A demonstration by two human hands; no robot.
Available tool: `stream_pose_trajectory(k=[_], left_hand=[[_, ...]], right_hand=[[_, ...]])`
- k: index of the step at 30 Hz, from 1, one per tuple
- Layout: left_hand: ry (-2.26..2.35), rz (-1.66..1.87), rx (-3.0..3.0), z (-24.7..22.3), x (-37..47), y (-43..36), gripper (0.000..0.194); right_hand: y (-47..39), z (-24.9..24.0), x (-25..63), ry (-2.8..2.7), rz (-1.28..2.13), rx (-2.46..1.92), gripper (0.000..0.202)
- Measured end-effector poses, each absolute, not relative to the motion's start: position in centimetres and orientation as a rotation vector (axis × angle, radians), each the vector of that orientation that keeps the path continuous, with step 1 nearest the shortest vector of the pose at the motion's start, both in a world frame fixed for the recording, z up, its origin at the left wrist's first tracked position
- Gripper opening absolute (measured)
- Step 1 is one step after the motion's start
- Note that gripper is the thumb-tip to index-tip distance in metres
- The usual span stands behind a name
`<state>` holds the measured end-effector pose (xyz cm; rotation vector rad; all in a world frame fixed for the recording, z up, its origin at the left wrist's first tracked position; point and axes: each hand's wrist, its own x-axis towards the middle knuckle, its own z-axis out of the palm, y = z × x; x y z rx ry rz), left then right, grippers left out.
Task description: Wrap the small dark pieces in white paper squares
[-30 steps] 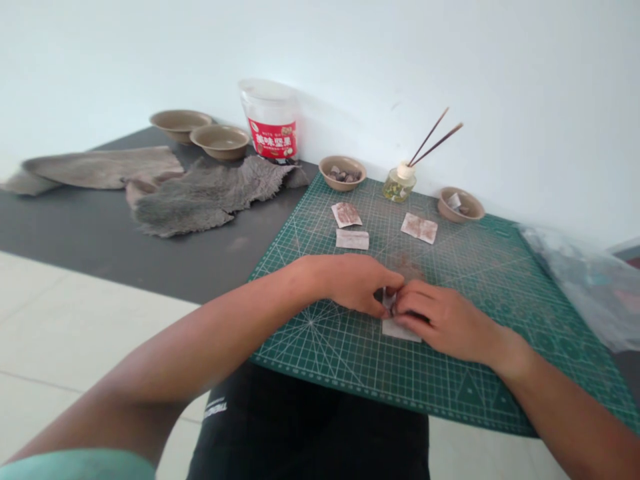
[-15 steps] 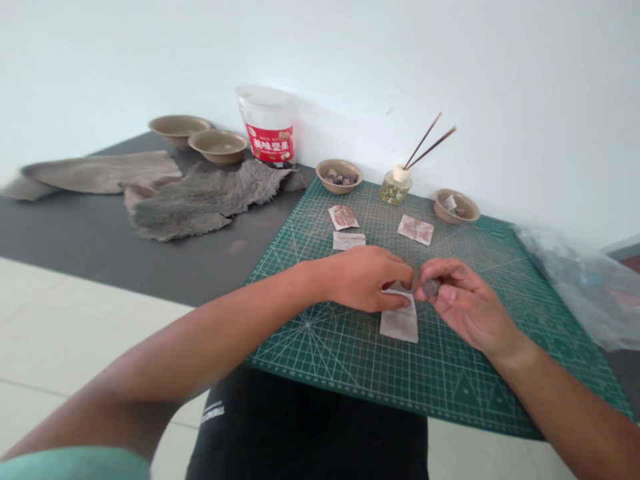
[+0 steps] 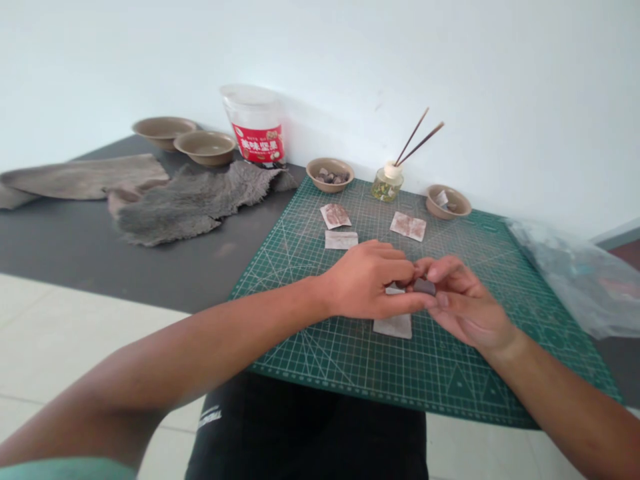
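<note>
A small grey-brown stone is pinched between the thumb and fingers of my right hand. My left hand meets it from the other side, its thumb and curled fingertips closed at the stone's left edge. Both hands are just above the green cutting mat. Under my left hand lies a pale, sandpaper-like square, partly covered. Beyond the hands are a smaller pale piece and two squares with reddish-brown smears, one on the left and one on the right.
At the mat's back stand a bowl of stones, a reed diffuser and another bowl. Two bowls, a red-labelled tub and grey cloths occupy the left. A clear plastic bag lies on the right.
My left hand has moved right to the stone, closing the gap between the hands. The stone has turned in my right fingers. The whole view has shifted slightly.
</note>
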<state>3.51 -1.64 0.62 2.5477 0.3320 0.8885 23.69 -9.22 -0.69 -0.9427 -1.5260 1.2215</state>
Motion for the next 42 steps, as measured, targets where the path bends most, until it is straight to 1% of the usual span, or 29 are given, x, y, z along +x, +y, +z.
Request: stream_pose_trajectory(k=[3,5,10,15,18,21,28,42], left_hand=[[0.289,0.902,2.411,0.7,3.5,-1.7,0.043],[0.305,0.845,2.276,0.8,3.5,-1.9,0.045],[0.41,0.569,1.9,0.9,3.5,-2.1,0.048],[0.343,0.539,1.727,0.7,3.7,-2.0,0.051],[0.317,0.549,1.717,0.7,3.8,-1.9,0.052],[0.29,0.564,1.718,0.7,3.8,-1.8,0.048],[0.327,0.619,1.809,0.5,3.7,-1.5,0.043],[0.446,0.758,2.058,0.1,4.1,-1.6,0.048]], right_hand=[[-9.2,-0.8,23.6,-1.515,1.27,-0.874,0.02],[-9.2,-0.9,23.6,-1.512,1.291,-0.833,0.017],[-9.3,-1.0,23.7,-1.507,1.34,-0.785,0.02],[-9.4,-1.3,23.8,-1.472,1.385,-0.729,0.025],[-9.5,-1.3,23.9,-1.434,1.429,-0.697,0.029],[-9.5,-1.3,23.9,-1.392,1.47,-0.667,0.033],[-9.2,-1.2,23.9,-1.352,1.437,-0.64,0.036],[-9.1,-1.8,24.0,-1.361,1.32,-0.774,0.035]])
